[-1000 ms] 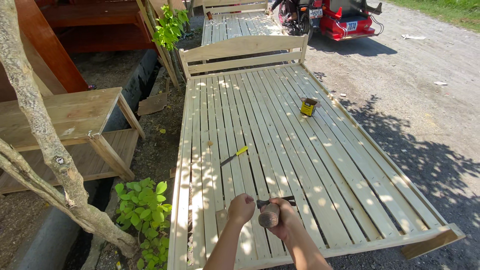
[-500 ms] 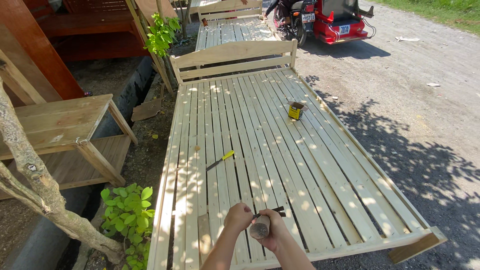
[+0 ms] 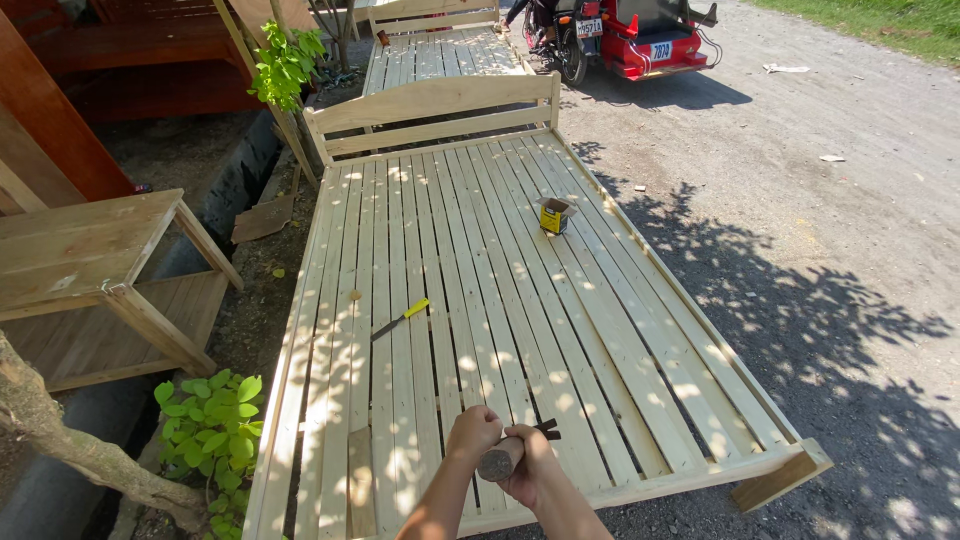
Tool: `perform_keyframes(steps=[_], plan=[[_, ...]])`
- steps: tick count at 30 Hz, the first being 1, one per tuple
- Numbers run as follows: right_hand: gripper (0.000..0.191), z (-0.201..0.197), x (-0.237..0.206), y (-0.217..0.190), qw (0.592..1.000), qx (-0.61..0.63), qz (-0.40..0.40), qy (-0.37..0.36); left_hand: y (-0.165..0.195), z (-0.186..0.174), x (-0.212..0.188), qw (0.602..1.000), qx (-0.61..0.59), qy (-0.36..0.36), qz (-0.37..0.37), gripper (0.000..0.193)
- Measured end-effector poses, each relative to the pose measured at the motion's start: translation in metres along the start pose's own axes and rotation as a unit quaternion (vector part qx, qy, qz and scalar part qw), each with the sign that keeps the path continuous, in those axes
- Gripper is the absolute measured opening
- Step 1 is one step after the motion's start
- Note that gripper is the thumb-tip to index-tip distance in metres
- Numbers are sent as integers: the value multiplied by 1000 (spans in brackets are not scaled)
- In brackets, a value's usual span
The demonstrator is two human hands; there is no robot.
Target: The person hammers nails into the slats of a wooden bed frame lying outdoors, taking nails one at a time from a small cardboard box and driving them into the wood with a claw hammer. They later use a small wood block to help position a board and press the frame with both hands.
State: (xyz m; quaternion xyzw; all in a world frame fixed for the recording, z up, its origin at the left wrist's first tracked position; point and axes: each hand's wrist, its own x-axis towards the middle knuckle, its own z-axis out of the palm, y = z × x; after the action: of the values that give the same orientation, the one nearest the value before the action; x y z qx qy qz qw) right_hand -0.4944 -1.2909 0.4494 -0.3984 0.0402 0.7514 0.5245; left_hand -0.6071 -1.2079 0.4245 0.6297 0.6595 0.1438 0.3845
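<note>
Head view, looking down the length of a slatted bed frame (image 3: 520, 290) of pale, unfinished wood. Its long parallel slats run from the near end to a headboard (image 3: 435, 115) at the far end, and leaf shadow dapples the whole surface.

At the near edge I have both hands on a hammer (image 3: 505, 455). Its handle is wooden, round in section, with the blunt butt end facing the camera; the dark metal head (image 3: 546, 431), with a claw, lies toward the far side, low over the slats near the frame's near rail. My right hand (image 3: 528, 470) is clenched around the handle. My left hand (image 3: 473, 432) is closed into a fist just left of the handle and touching it; whether it truly grips the wood I cannot tell.

On the slats to the left and farther off lies a yellow-handled tool (image 3: 400, 320) with a dark blade, set diagonally and well apart from the hands. Farther still, right of centre, stands a small yellow box (image 3: 553, 215) with its top flaps open; its contents cannot be made out from here.

A second slatted frame (image 3: 440, 50) lies beyond the headboard. A wooden table (image 3: 90, 250) stands on the left, green plants (image 3: 215, 430) grow at the near left, and a red vehicle (image 3: 650, 35) is parked at the far right on the gravel ground (image 3: 830, 250).
</note>
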Motion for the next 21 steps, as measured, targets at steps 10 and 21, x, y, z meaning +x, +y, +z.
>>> perform_keyframes(steps=[10, 21], plan=[[23, -47, 22, -38, 998, 45, -30, 12, 41, 0, -25, 999, -11, 46, 0, 22], [22, -25, 24, -27, 998, 57, -2, 2, 11, -18, -23, 996, -10, 84, -34, 23]])
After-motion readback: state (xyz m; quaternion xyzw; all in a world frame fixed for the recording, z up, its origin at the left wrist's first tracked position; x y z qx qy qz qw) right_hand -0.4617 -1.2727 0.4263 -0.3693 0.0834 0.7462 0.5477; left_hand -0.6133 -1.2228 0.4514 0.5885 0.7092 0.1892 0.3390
